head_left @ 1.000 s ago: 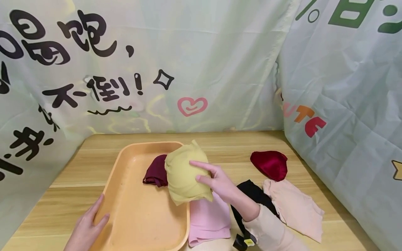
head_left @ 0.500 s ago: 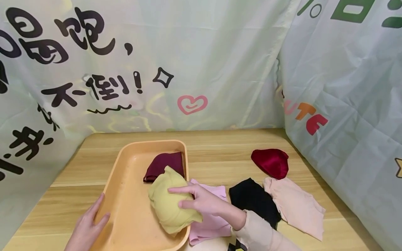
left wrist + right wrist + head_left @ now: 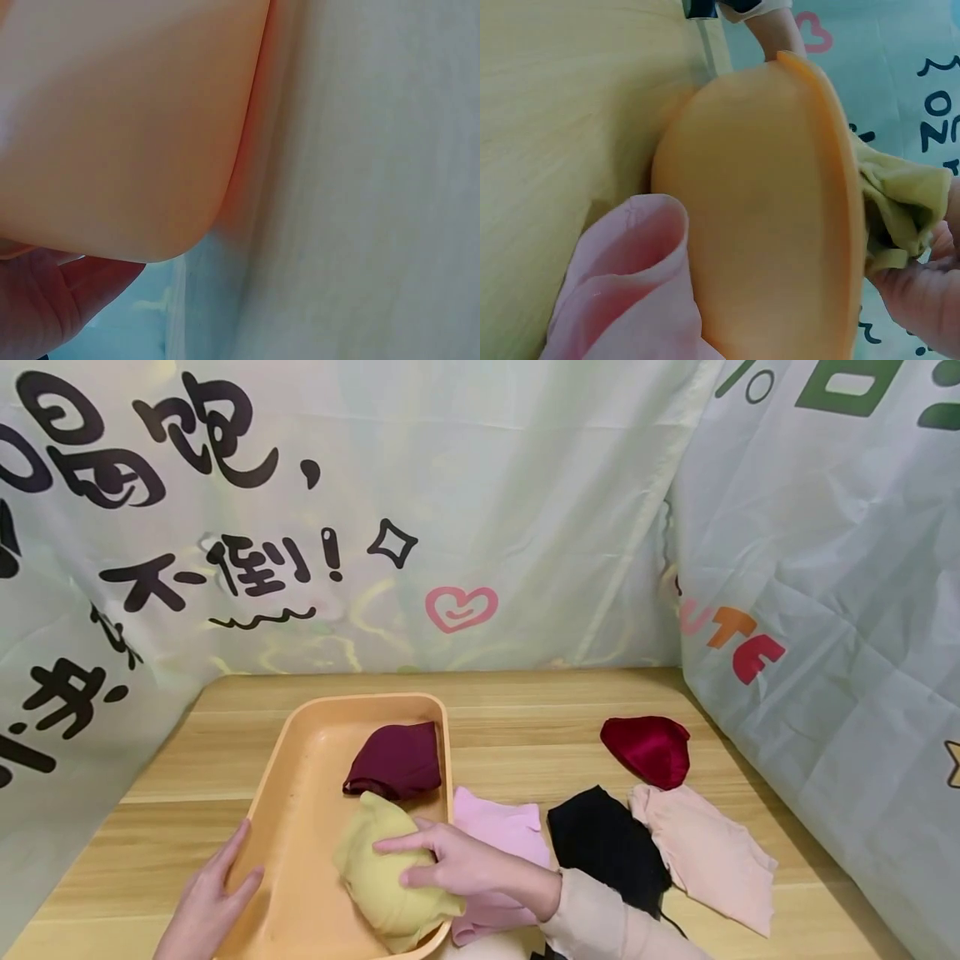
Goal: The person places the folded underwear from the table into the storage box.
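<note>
Two bare hands work at a peach-coloured tray (image 3: 300,810) on a wooden desk (image 3: 525,718), low in the frame of the head view. At lower centre, the right hand (image 3: 450,864) lies on a folded yellow-green cloth (image 3: 375,881), its fingers bent over the bundle and its thumb tucked against the cloth's near side, gripping it as it sits in the tray's near right corner. The right wrist view shows the yellow-green cloth (image 3: 900,202) bunched over the tray's rim, with the fingers (image 3: 922,292) closed beneath it. At lower left, the left hand (image 3: 206,906) rests flat against the tray's left rim, fingers straight and relaxed; the left wrist view shows only part of the palm (image 3: 45,300) under the tray's rounded corner.

Just beyond the yellow-green cloth, a folded maroon cloth (image 3: 393,762) lies in the tray against its right wall. Outside the tray, touching that wall, a pink cloth (image 3: 498,835) lies partly under the right wrist. To its right lie a black cloth (image 3: 607,843) and, just beside it, a beige cloth (image 3: 705,852). A deep red cloth (image 3: 648,750) sits farther back, near the beige one. Pale printed sheets (image 3: 487,485) hang behind and to the right of the desk.
</note>
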`<state>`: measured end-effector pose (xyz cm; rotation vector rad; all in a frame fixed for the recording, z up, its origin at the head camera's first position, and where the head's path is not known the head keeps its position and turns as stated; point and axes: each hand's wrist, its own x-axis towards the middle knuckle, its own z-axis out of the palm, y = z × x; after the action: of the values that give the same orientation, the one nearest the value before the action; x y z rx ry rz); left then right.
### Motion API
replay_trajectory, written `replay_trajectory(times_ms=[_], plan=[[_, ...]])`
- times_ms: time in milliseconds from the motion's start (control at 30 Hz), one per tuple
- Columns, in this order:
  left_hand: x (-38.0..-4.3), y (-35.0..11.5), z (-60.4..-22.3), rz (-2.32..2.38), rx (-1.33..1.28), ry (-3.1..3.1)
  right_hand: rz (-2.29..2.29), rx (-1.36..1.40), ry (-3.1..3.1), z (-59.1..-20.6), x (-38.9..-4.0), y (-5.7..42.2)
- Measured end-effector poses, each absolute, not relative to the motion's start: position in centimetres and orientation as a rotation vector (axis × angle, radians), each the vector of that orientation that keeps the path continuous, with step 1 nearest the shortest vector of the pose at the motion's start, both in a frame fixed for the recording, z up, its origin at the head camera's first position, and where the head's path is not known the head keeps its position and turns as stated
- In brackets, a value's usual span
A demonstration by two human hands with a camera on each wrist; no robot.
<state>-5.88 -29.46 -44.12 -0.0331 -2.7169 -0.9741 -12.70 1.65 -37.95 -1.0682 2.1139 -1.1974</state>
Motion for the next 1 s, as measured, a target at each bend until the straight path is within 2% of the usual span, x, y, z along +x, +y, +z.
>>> replay_trajectory(times_ms=[267, 567, 1000], plan=[[-6.1, -29.2, -44.0, -0.951, -0.033, -2.715, -0.736, -1.378, 2.317, -37.6, -12.2, 0.9], [-6.1, -29.3, -43.9, -0.969, -0.032, -2.729, -0.446, -1.557, 2.59, -37.8, -11.5, 1.3], [-6.0, -29.4, -43.8, -1.009, -0.012, -2.744, -0.476, -1.484, 2.62, -37.2, -11.8, 2.0]])
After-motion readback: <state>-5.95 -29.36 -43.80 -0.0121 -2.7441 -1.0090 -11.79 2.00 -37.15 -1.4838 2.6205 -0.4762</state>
